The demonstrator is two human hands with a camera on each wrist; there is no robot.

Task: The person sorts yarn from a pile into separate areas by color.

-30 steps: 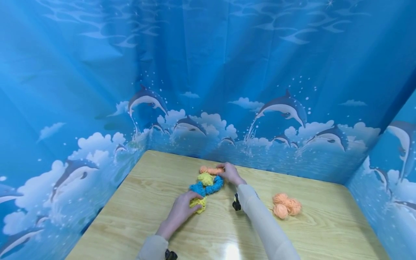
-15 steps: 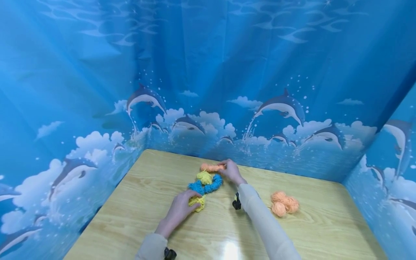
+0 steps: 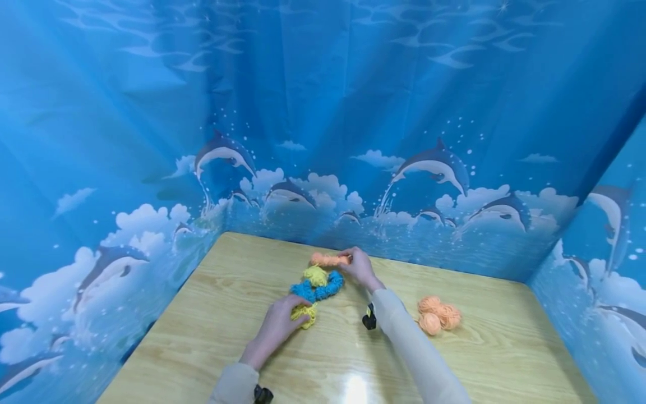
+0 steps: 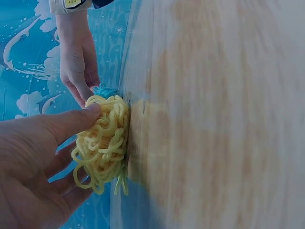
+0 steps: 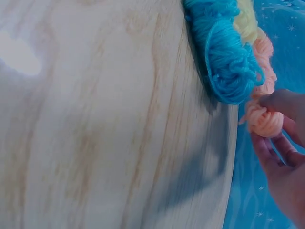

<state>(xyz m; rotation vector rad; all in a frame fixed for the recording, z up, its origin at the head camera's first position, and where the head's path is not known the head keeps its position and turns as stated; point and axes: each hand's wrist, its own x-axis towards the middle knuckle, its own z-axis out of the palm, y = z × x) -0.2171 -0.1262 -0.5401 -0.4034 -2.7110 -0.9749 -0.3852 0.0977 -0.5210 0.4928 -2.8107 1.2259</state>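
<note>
In the head view my left hand (image 3: 276,324) holds a bundle of yellow yarn (image 3: 305,315) at the near end of a cluster on the table. The left wrist view shows the thumb over that looped yarn (image 4: 102,148), fingers behind it. Beyond it lie blue yarn skeins (image 3: 329,285), then a second yellow yarn bundle (image 3: 315,275). At the far end is a twisted peach yarn skein (image 3: 325,259). My right hand (image 3: 360,267) pinches that skein's right end; the right wrist view shows thumb and fingers around its tip (image 5: 266,122).
Several peach yarn balls (image 3: 440,316) sit together to the right of my right forearm. The wooden table (image 3: 484,365) meets a blue dolphin-print curtain (image 3: 323,140) along its far edge, close behind the peach skein.
The peach skein has shifted slightly away from me with my right hand and lies straighter across. My left hand stays on the near yellow yarn. The head view has drifted a little.
</note>
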